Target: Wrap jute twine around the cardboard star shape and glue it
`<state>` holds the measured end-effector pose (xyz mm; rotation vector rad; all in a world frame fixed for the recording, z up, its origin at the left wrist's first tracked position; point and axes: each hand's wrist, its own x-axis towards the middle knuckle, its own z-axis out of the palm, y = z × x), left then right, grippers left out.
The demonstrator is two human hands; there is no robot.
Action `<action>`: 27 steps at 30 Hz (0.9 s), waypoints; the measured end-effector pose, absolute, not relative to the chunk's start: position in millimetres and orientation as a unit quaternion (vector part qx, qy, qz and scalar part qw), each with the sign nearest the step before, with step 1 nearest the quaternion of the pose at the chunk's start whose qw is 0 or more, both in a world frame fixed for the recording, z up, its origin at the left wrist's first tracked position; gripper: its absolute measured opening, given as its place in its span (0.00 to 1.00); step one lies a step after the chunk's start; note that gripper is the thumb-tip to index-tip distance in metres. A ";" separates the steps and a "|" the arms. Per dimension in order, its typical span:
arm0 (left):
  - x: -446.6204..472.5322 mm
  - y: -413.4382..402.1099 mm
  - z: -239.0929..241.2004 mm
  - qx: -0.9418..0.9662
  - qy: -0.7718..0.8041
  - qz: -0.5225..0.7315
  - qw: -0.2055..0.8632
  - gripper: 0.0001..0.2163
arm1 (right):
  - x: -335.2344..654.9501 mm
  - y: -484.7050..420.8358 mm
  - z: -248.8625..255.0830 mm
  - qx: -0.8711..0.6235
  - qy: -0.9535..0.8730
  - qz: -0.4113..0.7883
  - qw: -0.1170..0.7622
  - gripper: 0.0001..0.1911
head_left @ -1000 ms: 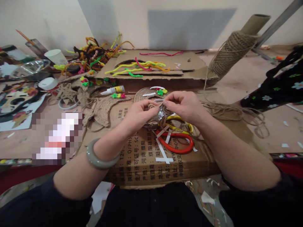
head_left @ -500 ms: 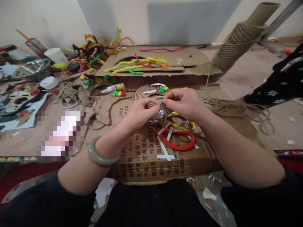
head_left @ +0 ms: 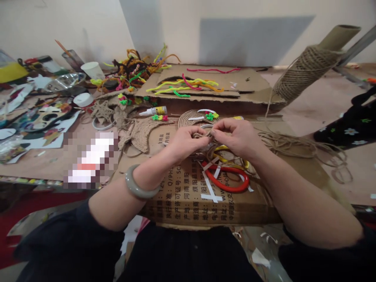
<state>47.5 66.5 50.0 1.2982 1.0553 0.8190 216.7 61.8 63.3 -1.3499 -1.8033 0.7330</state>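
Observation:
My left hand (head_left: 189,144) and my right hand (head_left: 235,135) meet above the cardboard, fingertips pinched together. Both grip a small twist of brown jute twine (head_left: 202,134), partly covered by my fingers. Just below them lies a pair of scissors with red loop handles (head_left: 245,181), its blades hidden. Yellow handles (head_left: 223,149) show behind the twine under my right hand. White paper strips (head_left: 209,184) lie beside the red handles. Beyond my hands sits a coiled twine crescent (head_left: 188,117) with a pompom flower cluster (head_left: 210,116).
A cardboard sheet (head_left: 188,209) covers the table before me. A large twine spool (head_left: 311,70) leans at the right, with loose twine (head_left: 293,143) below. At the left are a glue bottle (head_left: 154,111), a white cup (head_left: 92,71) and pipe cleaners (head_left: 182,84) farther back.
The whole view has shifted, so things appear further right and slightly lower. Both hands still pinch the twine, with only small finger movement.

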 end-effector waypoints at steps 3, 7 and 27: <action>48.9 65.8 51.6 0.555 0.460 0.353 0.596 0.07 | 215.8 61.4 62.9 -0.529 -0.698 0.299 0.380 0.06; 49.5 64.8 53.3 0.555 0.463 0.352 0.594 0.05 | 215.4 61.4 60.7 -0.534 -0.693 0.300 0.380 0.06; 46.0 68.6 49.2 0.583 0.469 0.357 0.559 0.05 | 217.9 64.2 58.5 -0.514 -0.718 0.285 0.372 0.09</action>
